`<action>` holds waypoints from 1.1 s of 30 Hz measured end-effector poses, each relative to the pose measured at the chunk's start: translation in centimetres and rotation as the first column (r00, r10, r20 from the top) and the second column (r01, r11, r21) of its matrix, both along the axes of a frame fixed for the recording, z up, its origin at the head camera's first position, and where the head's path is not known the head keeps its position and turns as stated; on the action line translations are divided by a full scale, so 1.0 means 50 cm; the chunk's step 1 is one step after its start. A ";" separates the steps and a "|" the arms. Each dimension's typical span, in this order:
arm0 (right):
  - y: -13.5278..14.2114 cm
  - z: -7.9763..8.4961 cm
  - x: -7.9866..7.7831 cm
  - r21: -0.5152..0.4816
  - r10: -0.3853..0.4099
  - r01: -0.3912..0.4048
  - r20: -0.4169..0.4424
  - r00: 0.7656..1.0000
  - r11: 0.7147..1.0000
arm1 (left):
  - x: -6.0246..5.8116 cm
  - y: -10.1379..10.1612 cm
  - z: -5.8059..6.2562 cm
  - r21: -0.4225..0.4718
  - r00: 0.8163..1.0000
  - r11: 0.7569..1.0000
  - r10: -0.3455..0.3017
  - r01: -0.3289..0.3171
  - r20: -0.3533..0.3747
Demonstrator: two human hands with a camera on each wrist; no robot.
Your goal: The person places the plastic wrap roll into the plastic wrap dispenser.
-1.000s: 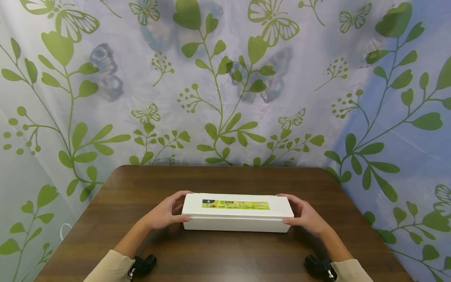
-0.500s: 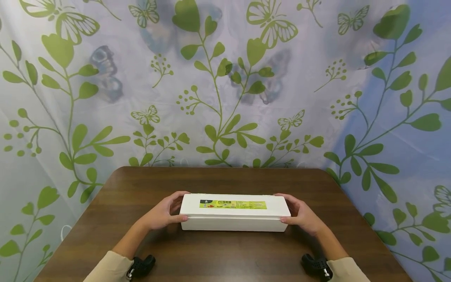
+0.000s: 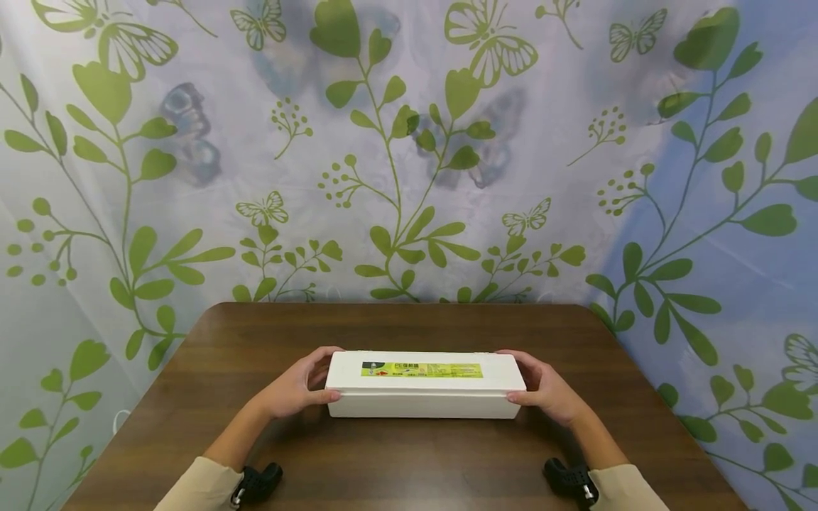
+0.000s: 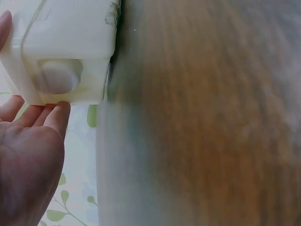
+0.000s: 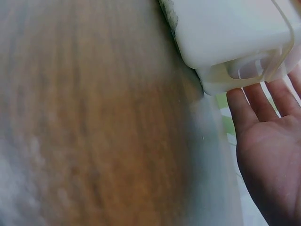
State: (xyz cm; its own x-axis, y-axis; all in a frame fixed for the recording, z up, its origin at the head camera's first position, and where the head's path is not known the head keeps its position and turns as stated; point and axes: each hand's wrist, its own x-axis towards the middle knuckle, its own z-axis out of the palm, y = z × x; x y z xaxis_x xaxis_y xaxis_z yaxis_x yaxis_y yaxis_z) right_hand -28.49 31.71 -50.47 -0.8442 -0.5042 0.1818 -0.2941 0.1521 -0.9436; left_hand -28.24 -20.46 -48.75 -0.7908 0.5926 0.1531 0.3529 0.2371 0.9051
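A long white cling film dispenser (image 3: 424, 405) lies crosswise on the brown table, with a yellow-green label (image 3: 422, 370) on its lid. My left hand (image 3: 290, 387) grips its left end, thumb at the front and fingers round the back. At the right end my right hand (image 3: 554, 394) holds it in the same way. Through an opening in the left end, the left wrist view shows a pale roll end (image 4: 59, 76). A similar roll end (image 5: 247, 66) appears in the right wrist view, above the fingers of the right hand (image 5: 273, 150). The lid is down.
The wooden table (image 3: 409, 468) reaches back to a hanging curtain (image 3: 409, 177) printed with green leaves and butterflies. Black wrist straps with camera mounts (image 3: 258, 482) sit at both cuffs.
The dispenser and both hands have shifted slightly left in the head view, mostly between the first two frames. Both hands keep their grip.
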 end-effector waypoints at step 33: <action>0.005 0.002 -0.001 -0.002 0.011 -0.011 0.018 1.000 1.000 | 0.001 0.001 0.002 0.036 0.999 0.999 -0.011 0.010 0.043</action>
State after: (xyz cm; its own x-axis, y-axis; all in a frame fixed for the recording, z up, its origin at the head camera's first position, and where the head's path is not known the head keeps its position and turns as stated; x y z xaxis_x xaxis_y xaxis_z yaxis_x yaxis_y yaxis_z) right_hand -28.55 31.95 -50.35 -0.8417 -0.5132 0.1677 -0.2786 0.1467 -0.9491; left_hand -28.20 -20.39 -48.67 -0.7910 0.5957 0.1396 0.3152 0.2012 0.9274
